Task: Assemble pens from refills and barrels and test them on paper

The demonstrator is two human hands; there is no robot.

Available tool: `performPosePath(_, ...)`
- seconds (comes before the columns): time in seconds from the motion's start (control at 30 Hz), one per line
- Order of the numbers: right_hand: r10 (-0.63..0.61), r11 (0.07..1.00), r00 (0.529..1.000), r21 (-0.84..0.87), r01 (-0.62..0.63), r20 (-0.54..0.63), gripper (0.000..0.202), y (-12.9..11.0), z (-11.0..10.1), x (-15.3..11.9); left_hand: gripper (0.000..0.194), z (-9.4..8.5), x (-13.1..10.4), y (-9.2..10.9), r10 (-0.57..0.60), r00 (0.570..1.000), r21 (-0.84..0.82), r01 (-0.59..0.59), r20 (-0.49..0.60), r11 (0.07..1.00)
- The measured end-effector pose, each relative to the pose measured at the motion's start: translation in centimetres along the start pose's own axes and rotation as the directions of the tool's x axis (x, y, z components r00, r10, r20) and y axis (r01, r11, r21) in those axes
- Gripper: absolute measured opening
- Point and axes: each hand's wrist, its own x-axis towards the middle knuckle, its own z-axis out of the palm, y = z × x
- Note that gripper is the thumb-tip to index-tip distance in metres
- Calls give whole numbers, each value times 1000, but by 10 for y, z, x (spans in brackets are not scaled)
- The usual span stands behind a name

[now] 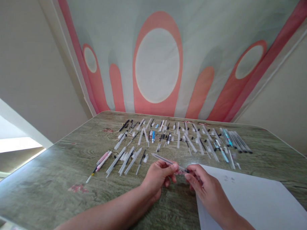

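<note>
"Pen barrel, see-through, held above the near side of the wood-grain table, clear end pointing away to the left!"

"And who's got it?"

"Both hands! The left hand pinches the shaft between thumb and fingers, the right hand closes thumb and forefinger on the dark end. Whether that's a cap or a plug, I can't tell; it's small and the fingertips crowd it."

"Why two hands on something so slim?"

"My read: the left steadies the length so the right can work that end with its fingertips. Holding it low over the table likely keeps a dropped piece from going far."

"What about the spread beyond?"

"Rows of pen parts! Clear tubes and dark refills lie in small groups, probably so matching pieces sit together. A pink pen lies off to the left, a blue pen barrel is in the middle, and black-ended pens line up side by side at the right."

"And the white paper?"

"Beneath the right hand and forearm, with faint marks near its far edge. Perhaps it's placed there for trying ink, within easy reach."
</note>
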Motion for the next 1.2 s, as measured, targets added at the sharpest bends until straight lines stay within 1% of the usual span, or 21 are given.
performPosePath(0.1, -18, 999, 1000, -42, 17, -24, 22, 2, 1, 0, 35, 0, 0, 0, 18, 1000, 11, -18, 11, 1000)
performPosePath(0.2, -19, 999, 999, -45, 20, 26, 28, 2, 1, 0, 33, 0, -1, 0, 22, 999, 10, -22, 27, 1000)
performPosePath(0.23, -11, 999, 999, -35, 12, 31, 28, 2, 1, 0, 33, 1, -1, 0, 19, 999, 9, -20, 26, 1000)
performPosePath(0.3, 7, 1000, 1000, -25, -7, 10, 22, 2, 1, -1, 32, 1, -1, 0, 14, 1000, 9, -14, 19, 1000)
performPosePath(0.4, 5, 998, 1000, -59, -6, -17, 20, 3, 1, -1, 31, 1, -1, 0, 15, 1000, 9, -15, 16, 1000)
performPosePath(0.47, -13, 996, 1000, -85, 14, 11, 21, 3, 2, -1, 31, 0, 0, 1, 13, 1000, 9, -13, 17, 1000)
performPosePath(0.53, -14, 997, 1000, -76, 16, 27, 21, 4, 2, -2, 30, 0, 0, 1, 14, 1000, 11, -14, 15, 1000)
performPosePath(0.7, -4, 998, 1000, -69, 3, -25, 19, 5, 2, -2, 30, 0, 0, 1, 16, 1000, 15, -17, 13, 1000)
performPosePath(0.8, -21, 996, 1000, -85, 23, 20, 21, 6, 1, -2, 31, 0, 0, 1, 14, 1000, 20, -14, 22, 1000)
performPosePath(0.87, -11, 997, 999, -74, 14, 38, 21, 6, 2, -2, 31, 1, 0, 0, 14, 1000, 21, -15, 19, 1000)
performPosePath(1.03, -2, 997, 1000, -73, 1, -17, 18, 7, 3, -2, 31, 0, 0, -1, 11, 1000, 26, -12, 21, 1000)
performPosePath(1.2, -14, 995, 999, -94, 18, 38, 21, 7, 2, -2, 31, -1, -1, -1, 13, 1000, 32, -13, 17, 999)
